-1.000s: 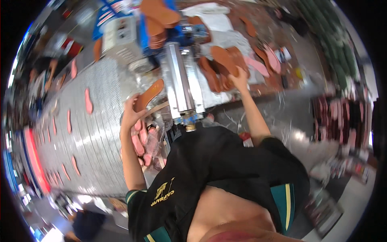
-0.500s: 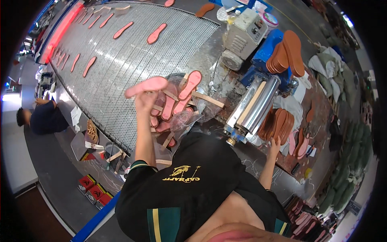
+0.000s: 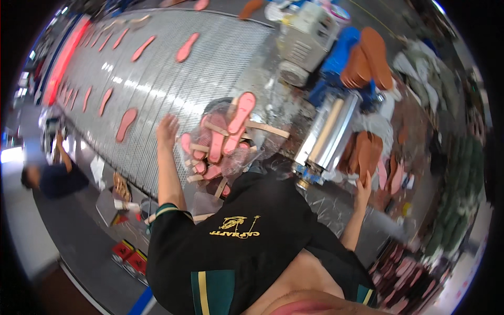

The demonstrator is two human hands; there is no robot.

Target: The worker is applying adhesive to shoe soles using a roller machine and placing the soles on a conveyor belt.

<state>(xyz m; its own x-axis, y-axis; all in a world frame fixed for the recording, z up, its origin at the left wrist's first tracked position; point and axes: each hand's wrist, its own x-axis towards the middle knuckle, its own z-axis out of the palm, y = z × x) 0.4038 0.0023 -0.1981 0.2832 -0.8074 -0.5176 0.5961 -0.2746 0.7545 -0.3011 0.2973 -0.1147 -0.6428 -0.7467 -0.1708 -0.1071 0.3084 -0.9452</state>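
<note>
My left hand (image 3: 167, 130), somewhat blurred, hovers over the near edge of the mesh conveyor belt (image 3: 152, 94) with nothing in it, its fingers loosely apart. Just left of it a pink insole (image 3: 126, 125) lies on the mesh. Right of that hand is a pile of pink insoles (image 3: 216, 146) with tan strips and clear mesh plastic among them. On the right, my right hand (image 3: 364, 185) pinches the near end of a brown insole (image 3: 370, 156) at a stack of similar ones. How many it holds, I cannot tell.
Between my hands stands a roller machine (image 3: 328, 131) with shiny metal rollers. Behind it are a grey motor housing (image 3: 304, 39) and another brown insole stack (image 3: 375, 60). More pink insoles (image 3: 187, 47) lie along the belt. A person (image 3: 60, 170) works at far left.
My left hand has let go of a pink insole, which now lies on the belt, and has moved left off the pile. My right hand has closed on a brown insole.
</note>
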